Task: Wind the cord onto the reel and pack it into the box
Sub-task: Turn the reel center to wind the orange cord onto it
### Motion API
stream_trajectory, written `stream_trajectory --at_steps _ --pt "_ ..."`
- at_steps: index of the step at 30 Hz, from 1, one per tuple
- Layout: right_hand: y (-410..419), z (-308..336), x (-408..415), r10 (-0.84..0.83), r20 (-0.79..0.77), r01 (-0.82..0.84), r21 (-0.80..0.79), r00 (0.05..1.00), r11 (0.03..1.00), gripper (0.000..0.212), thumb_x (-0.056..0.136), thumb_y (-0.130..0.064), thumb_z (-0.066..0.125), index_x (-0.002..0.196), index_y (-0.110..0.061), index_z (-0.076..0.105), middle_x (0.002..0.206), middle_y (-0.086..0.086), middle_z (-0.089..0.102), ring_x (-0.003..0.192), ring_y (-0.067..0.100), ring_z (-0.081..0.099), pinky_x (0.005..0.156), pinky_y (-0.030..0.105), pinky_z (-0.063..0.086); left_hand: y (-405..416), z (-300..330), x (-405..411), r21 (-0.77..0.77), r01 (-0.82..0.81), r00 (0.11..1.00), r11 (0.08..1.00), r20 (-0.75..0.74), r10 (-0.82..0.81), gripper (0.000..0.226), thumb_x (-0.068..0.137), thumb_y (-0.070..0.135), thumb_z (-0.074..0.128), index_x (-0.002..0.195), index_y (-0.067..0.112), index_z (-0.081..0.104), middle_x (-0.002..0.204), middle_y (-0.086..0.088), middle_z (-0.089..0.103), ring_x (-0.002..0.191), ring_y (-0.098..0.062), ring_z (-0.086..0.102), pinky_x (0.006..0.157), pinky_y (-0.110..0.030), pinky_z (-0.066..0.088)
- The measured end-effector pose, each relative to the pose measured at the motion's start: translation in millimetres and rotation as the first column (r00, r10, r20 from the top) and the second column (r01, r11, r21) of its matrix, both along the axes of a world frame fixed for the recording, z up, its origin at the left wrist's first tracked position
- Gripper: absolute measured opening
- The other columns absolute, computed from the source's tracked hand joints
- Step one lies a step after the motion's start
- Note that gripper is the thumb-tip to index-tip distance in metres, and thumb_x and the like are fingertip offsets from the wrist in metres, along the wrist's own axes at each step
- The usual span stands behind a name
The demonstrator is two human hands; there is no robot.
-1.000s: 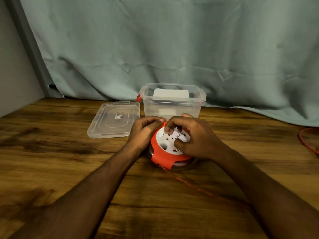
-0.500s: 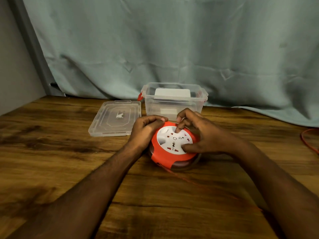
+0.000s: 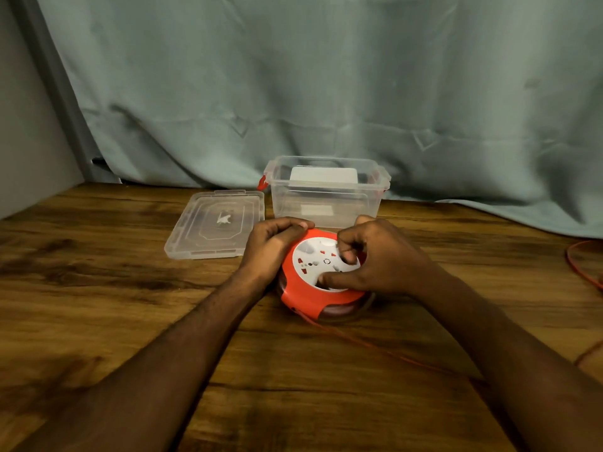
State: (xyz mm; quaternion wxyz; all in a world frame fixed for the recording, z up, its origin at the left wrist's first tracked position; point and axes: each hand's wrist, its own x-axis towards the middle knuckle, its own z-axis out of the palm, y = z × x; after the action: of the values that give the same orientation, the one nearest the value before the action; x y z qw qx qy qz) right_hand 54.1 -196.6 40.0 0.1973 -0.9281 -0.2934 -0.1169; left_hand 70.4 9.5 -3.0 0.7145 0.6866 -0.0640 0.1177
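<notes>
An orange reel (image 3: pixel 301 293) with a white socket face lies flat on the wooden table (image 3: pixel 114 288), just in front of the clear plastic box (image 3: pixel 326 200). My left hand (image 3: pixel 272 247) grips the reel's left rim. My right hand (image 3: pixel 378 259) lies over the white face, with its thumb and fingers curled into the face. A thin orange cord (image 3: pixel 375 347) runs out from under the reel toward the right and passes under my right forearm. Another stretch of cord (image 3: pixel 584 265) loops at the right edge.
The box's clear lid (image 3: pixel 215 223) lies flat to the left of the box. The box stands open, with a white label on its far wall and red clips at its sides. A grey-green curtain (image 3: pixel 326 93) hangs behind the table.
My right hand has turned on the white face, its thumb swinging round to the front. The left hand keeps its hold on the rim. The cord loop at the right has shifted.
</notes>
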Motion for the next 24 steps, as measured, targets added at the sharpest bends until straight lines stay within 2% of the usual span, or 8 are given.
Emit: stream_trajectory --at_steps 3,6,10,12,14,16,19,24 --pt "3.0 -0.9 -2.5 0.022 0.056 -0.021 -0.010 0.998 1.000 0.062 0.062 -0.077 0.069 0.054 -0.018 0.051 0.063 -0.006 0.056 0.067 0.007 0.053 0.055 0.028 0.037 -0.4 0.5 -0.3 -0.013 0.001 1.000 1.000 0.005 0.000 0.018 0.094 0.011 0.062 0.099 0.008 0.079 0.101 -0.013 0.078 0.099 -0.036 0.073 0.092 -0.052 0.058" --pt "9.3 -1.8 -5.5 0.037 0.143 -0.034 -0.027 0.989 0.999 0.070 0.069 -0.078 0.061 0.050 -0.012 0.048 0.050 0.002 0.052 0.054 0.012 0.049 0.052 0.029 0.033 -1.7 1.9 -1.8 -0.016 0.007 1.000 1.000 0.016 -0.007 0.017 0.095 0.010 0.062 0.096 0.011 0.079 0.102 -0.013 0.078 0.098 -0.036 0.073 0.091 -0.053 0.059" --pt "11.0 -4.8 -4.5 0.053 0.161 -0.048 -0.036 0.986 0.998 0.069 0.074 -0.075 0.059 0.047 -0.012 0.048 0.046 0.001 0.053 0.052 0.017 0.055 0.050 0.028 0.036 -2.3 1.6 -2.3 -0.027 0.017 1.000 0.999 0.027 -0.016 0.021 0.095 0.008 0.061 0.090 0.016 0.080 0.102 -0.012 0.078 0.099 -0.036 0.073 0.091 -0.052 0.059" --pt "9.6 -6.1 -3.8 0.065 0.176 -0.068 0.006 0.982 0.998 0.060 0.077 -0.070 0.063 0.050 -0.017 0.049 0.048 -0.003 0.053 0.053 0.014 0.056 0.052 0.028 0.041 -1.9 0.8 -1.4 -0.030 0.018 0.999 0.999 0.028 -0.018 0.021 0.094 0.008 0.062 0.090 0.016 0.080 0.101 -0.013 0.078 0.098 -0.037 0.073 0.091 -0.052 0.058" --pt "7.9 -4.9 -4.2 0.110 0.182 -0.124 0.070 0.977 0.990 0.040 0.079 -0.058 0.067 0.059 -0.027 0.054 0.057 -0.011 0.058 0.063 0.008 0.057 0.058 0.028 0.044 -1.4 -0.3 -0.2 -0.022 0.019 0.999 1.000 0.030 -0.019 0.020 0.094 0.007 0.061 0.094 0.013 0.080 0.099 -0.015 0.078 0.095 -0.037 0.073 0.090 -0.052 0.059" --pt "4.0 -1.6 -2.2 0.158 0.135 -0.173 0.108 0.978 0.979 0.012 0.075 -0.040 0.070 0.078 -0.030 0.065 0.079 -0.013 0.065 0.079 0.006 0.059 0.067 0.029 0.048 -0.7 -0.6 0.6 -0.007 0.029 0.999 1.000 0.035 -0.029 0.019 0.092 0.005 0.061 0.098 0.008 0.079 0.099 -0.017 0.078 0.093 -0.037 0.073 0.088 -0.051 0.058" --pt "-3.7 2.3 1.9 0.182 -0.079 -0.171 0.124 0.980 0.977 0.047 0.068 -0.022 0.070 0.111 -0.040 0.060 0.114 -0.006 0.063 0.105 0.014 0.062 0.077 0.036 0.062 0.5 -0.6 0.7 0.035 0.049 0.998 0.998 0.047 -0.050 0.025 0.085 0.006 0.060 0.103 0.005 0.078 0.099 -0.017 0.077 0.095 -0.038 0.073 0.088 -0.053 0.058" --pt "-8.2 3.5 10.0 0.193 -0.252 -0.168 0.117 0.948 0.979 0.065 0.066 -0.028 0.069 0.122 -0.055 0.050 0.131 -0.003 0.060 0.125 0.022 0.058 0.089 0.042 0.062 0.5 0.9 -0.3 0.042 0.065 0.996 0.997 0.052 -0.068 0.031 0.081 0.007 0.059 0.105 0.007 0.078 0.102 -0.015 0.078 0.096 -0.036 0.074 0.088 -0.050 0.060"
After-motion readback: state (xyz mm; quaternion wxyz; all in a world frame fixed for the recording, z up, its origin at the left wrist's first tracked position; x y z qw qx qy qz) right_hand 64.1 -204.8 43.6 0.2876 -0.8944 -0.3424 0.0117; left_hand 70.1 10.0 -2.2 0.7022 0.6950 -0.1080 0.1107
